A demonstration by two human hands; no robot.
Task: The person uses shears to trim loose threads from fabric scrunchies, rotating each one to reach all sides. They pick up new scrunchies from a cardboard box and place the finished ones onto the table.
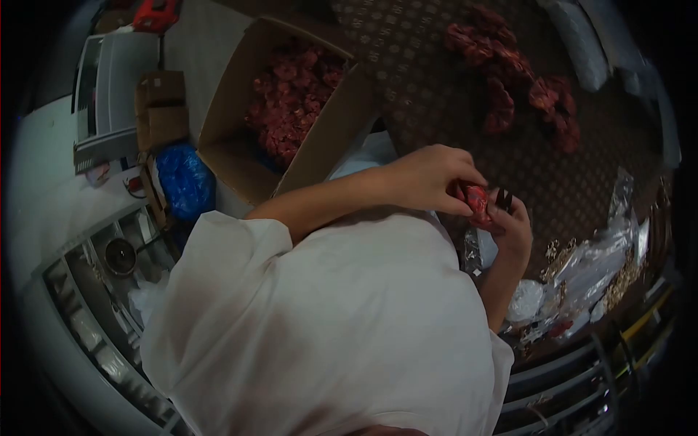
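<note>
My left hand [438,176] is closed, its fingers and thumb pinching one end of a small red bunched piece [478,204] with a shiny surface. On the other side, my right hand [513,227] grips the same piece, so it sits between both hands in front of my white shirt. A dark two-pronged object [503,198] sticks up at the fingers of my right hand; its kind is not clear. Beyond the hands, several similar red bunched pieces [500,58] lie in a loose cluster on the brown patterned tabletop [429,94].
An open cardboard box [227,120] full of red pieces [294,102] stands left of the table. A blue plastic bag [186,182] sits further left. Clear plastic bags [592,265] and gold-coloured bits [622,280] lie at the right, near a rack [560,381].
</note>
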